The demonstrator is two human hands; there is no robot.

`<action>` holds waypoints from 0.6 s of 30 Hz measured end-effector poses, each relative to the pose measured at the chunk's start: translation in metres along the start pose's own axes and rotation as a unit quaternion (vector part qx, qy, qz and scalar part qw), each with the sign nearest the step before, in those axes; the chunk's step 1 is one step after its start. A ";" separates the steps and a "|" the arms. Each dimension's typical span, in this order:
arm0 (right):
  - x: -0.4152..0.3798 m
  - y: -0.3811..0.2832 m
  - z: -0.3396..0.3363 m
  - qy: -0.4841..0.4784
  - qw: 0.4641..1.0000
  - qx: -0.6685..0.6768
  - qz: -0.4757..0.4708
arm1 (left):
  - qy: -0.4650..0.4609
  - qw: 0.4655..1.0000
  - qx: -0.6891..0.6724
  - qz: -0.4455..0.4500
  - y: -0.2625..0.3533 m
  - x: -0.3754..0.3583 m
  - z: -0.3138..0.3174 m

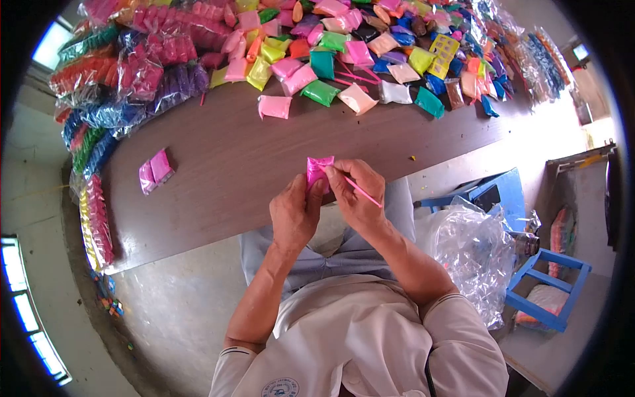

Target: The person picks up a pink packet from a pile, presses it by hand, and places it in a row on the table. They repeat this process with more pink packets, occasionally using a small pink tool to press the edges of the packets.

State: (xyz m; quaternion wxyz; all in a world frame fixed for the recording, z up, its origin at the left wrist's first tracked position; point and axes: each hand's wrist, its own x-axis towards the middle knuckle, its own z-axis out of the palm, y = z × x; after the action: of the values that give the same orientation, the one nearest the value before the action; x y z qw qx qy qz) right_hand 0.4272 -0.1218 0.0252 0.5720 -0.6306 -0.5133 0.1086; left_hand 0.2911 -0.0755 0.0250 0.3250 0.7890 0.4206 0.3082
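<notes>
Close to the table's front edge, my left hand grips a small bright pink packet with its top pointing away from me. A thin pink stick is pinched in my right hand, its tip at the packet's upper part. Both hands meet around the packet, so its lower part is hidden by fingers. Off to the left on the brown table lies a pair of magenta packets side by side.
Piled along the table's far side are many coloured packets. Bundles of wrapped packets line the left end. To my right stand a clear plastic bag, a blue stool and a blue frame.
</notes>
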 end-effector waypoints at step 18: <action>0.001 0.000 0.005 -0.014 0.999 0.034 -0.002 | 0.022 1.000 -0.005 0.013 -0.004 -0.001 0.004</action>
State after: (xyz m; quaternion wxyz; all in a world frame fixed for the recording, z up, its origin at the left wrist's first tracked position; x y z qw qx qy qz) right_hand 0.4240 -0.1176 0.0240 0.5860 -0.6083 -0.5184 0.1336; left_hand 0.2917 -0.0759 0.0196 0.3150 0.7859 0.4159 0.3320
